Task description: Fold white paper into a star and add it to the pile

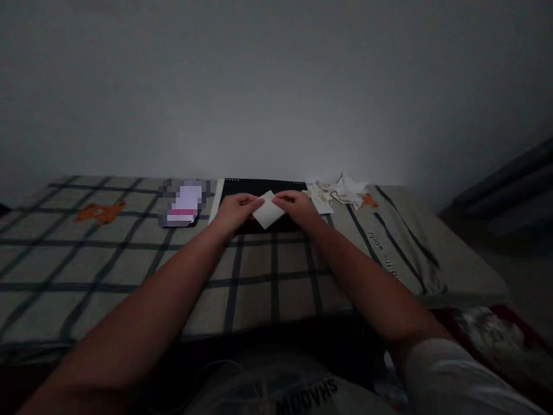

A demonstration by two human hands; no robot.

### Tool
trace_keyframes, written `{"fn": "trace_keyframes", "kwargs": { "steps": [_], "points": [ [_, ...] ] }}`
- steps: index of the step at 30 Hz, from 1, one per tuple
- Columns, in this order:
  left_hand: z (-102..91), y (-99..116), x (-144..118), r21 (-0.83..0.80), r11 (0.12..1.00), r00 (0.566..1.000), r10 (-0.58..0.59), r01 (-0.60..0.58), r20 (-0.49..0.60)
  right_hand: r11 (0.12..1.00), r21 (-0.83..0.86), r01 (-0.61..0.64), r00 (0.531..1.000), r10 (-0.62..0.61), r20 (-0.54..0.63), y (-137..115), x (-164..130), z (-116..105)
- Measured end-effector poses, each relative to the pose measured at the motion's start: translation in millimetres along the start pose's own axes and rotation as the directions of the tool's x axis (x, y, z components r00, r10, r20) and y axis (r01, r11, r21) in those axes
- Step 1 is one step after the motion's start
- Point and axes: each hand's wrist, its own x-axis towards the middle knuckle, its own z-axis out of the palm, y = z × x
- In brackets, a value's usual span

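A small white square of paper (268,214) is held between my two hands, turned so one corner points toward me. My left hand (237,211) pinches its left side between thumb and fingers. On the other side, my right hand (299,206) grips the upper right edge in the same way. Beneath the paper and hands lies a flat black sheet or board (263,187) with a pale strip along its left edge. My hands cover part of it.
A plaid cloth (254,259) covers the table. To the left lies a phone with its screen lit (185,203). Crumpled and folded white papers (345,189) are heaped at the right. A plain wall (276,92) rises behind the table.
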Motion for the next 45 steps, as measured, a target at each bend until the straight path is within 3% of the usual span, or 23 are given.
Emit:
{"fn": "trace_keyframes", "kwargs": {
  "steps": [7, 10, 15, 20, 24, 26, 29, 33, 38, 40, 45],
  "points": [
    [2.3, 5, -1, -0.059, 0.998, 0.999, -0.014, 0.016, 0.035, 0.998, 0.069, 0.006, 1.000, -0.008, 0.022, 5, 0, -1],
    [1.8, 4, 0, -0.059, 0.998, 0.999, 0.026, -0.029, -0.046, 0.979, 0.196, -0.056, 0.998, 0.061, -0.020, 7, 1, 1],
    [0.4, 2, 4, -0.116, 0.988, 0.977, 0.082, -0.107, -0.197, 0.881, 0.415, -0.226, 0.973, 0.221, 0.061, 9, 3, 5],
    [0.6, 4, 4, -0.234, 0.972, 0.996, -0.010, -0.011, -0.090, 0.849, 0.483, -0.214, 0.968, 0.251, -0.011, 11, 7, 7],
    [0.2, 4, 2, -0.214, 0.976, 0.997, -0.058, 0.046, -0.052, 0.834, 0.509, -0.211, 0.948, 0.301, -0.100, 14, 8, 7],
    [-0.1, 3, 3, -0.199, 0.979, 0.996, -0.054, 0.039, -0.071, 0.811, 0.542, -0.222, 0.945, 0.316, -0.087, 13, 8, 7],
    [-0.5, 1, 4, -0.187, 0.982, 0.989, -0.040, 0.013, -0.142, 0.761, 0.598, -0.253, 0.956, 0.292, 0.033, 10, 5, 6],
    [-0.6, 1, 6, -0.223, 0.975, 0.983, -0.059, 0.019, -0.176, 0.761, 0.580, -0.291, 0.953, 0.286, 0.103, 11, 5, 4],
    [0.3, 1, 6, -0.207, 0.977, 0.990, -0.073, 0.047, -0.120, 0.880, 0.414, -0.231, 0.962, 0.270, -0.035, 15, 8, 4],
    [0.5, 1, 6, -0.173, 0.984, 0.989, -0.060, 0.036, -0.137, 0.889, 0.402, -0.220, 0.963, 0.264, -0.058, 15, 8, 4],
    [0.4, 3, 4, -0.115, 0.993, 0.972, -0.021, -0.006, -0.233, 0.815, 0.493, -0.303, 0.951, 0.294, 0.097, 13, 5, 3]
  ]
}}
